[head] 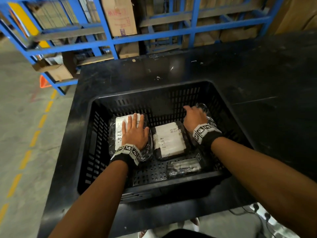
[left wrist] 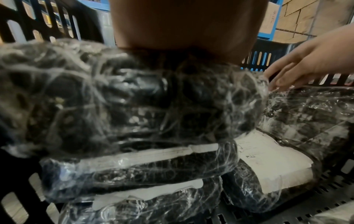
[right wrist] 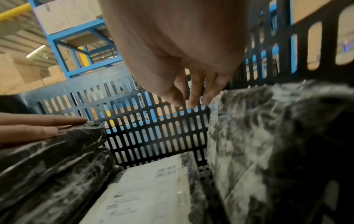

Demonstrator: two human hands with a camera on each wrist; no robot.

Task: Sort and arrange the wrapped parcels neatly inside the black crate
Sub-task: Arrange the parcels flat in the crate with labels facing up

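Inside the black crate (head: 221, 98), one labelled parcel stack (head: 120, 131) lies flat under the left hand (head: 134, 133); a second parcel (head: 169, 140) lies between both hands; a third (head: 204, 110) leans beneath the right hand (head: 194, 117).

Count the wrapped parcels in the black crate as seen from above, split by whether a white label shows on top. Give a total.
White label on top: 2, the left parcel under the left hand and the middle parcel.
No white label on top: 2, the right parcel under the right hand and the small front parcel.
Total: 4 from above; the left one tops a stack.
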